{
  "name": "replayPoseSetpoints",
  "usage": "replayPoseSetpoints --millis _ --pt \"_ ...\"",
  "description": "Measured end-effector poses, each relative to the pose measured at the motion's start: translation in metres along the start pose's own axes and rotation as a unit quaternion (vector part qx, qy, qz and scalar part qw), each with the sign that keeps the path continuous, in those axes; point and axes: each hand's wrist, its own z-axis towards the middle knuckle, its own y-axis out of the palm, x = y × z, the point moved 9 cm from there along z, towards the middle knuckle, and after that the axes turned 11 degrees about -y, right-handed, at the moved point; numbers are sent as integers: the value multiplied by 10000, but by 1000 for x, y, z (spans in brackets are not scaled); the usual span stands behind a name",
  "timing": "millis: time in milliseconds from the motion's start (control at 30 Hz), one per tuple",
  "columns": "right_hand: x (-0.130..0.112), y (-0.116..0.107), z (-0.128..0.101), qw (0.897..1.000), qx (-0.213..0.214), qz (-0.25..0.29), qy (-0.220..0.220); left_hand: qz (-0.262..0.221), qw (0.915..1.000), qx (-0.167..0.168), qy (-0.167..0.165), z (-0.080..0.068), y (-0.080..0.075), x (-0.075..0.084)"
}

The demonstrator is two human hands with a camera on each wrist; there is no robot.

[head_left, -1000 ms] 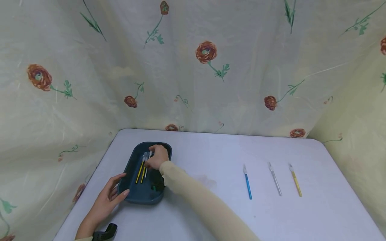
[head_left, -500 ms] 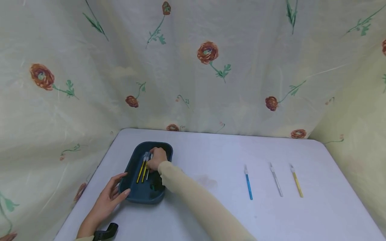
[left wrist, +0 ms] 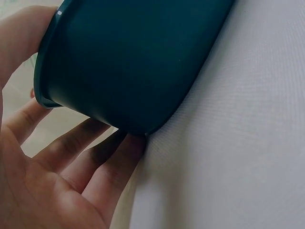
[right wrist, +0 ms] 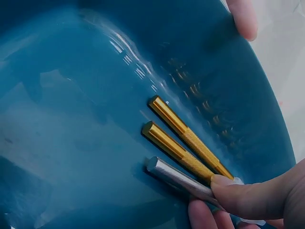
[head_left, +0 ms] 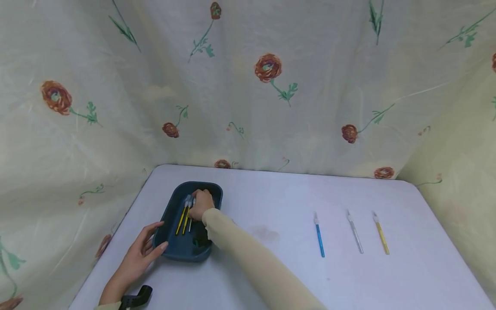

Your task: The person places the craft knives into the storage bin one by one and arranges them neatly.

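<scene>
In the right wrist view, my right hand (head_left: 202, 204) pinches a silver craft knife (right wrist: 177, 177) between thumb and fingers, low inside a dark blue-green tray (head_left: 182, 257). Two gold craft knives (right wrist: 183, 133) lie beside it on the tray floor, roughly parallel. My fingers cover the silver knife's blade end. At the tray's near left corner, my left hand (head_left: 135, 258) holds the tray, thumb at the rim and fingers against the outer wall, as the left wrist view (left wrist: 71, 176) shows.
On the right half of the white table (head_left: 407, 280) lie a blue craft knife (head_left: 319, 237), another silver one (head_left: 354, 232) and another gold one (head_left: 381, 234), spaced apart. A flowered curtain (head_left: 306, 129) hangs behind the table and along its sides.
My right hand has settled a little lower in the tray, and the silver knife's handle end has come slightly nearer. My left hand stays at the tray's corner; the head view shifts slightly.
</scene>
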Motion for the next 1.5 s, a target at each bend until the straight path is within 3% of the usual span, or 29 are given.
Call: replayPoseSetpoints --millis 600,1333,1500 --pt "-1 4 -2 9998 -54 -166 -55 -93 9999 11 -117 0 1 -3" --pt "-10 -2 -7 9992 -61 -339 -194 -74 9999 80 31 0 1 -3" --pt "-16 -7 -10 9996 10 -133 -245 -86 9999 70 77 0 1 -2"
